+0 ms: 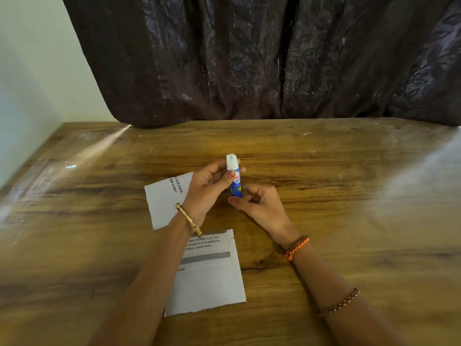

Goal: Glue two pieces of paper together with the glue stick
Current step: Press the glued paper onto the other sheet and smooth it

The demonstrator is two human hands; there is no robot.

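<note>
A person seated at a wooden bench (324, 196) prepares a glue stick over two torn sheets of printed paper. Nearest the left edge lies the smaller paper piece (164, 198), turned at an angle and partly under the left wrist; just beside it, towards the near edge, lies the larger paper piece (209, 278), printed side up, apart from the first by a narrow strip of wood. Above the middle of the bench the left hand (207, 193) holds the glue stick (235, 181) upright, its fingers wrapped around the blue barrel just under the white top. To the right, the right hand (262, 208) meets the stick's base, thumb and fingers pinched narrow on the bottom end as if at the twist knob. Whether the white top is a cap or exposed glue cannot be told. The step in hand appears to be readying the stick; no glue shows on either sheet. The next move likely calls for steadying one sheet flat and drawing the tip along its edge. A dark curtain (249, 58) hangs beyond the far edge.
</note>
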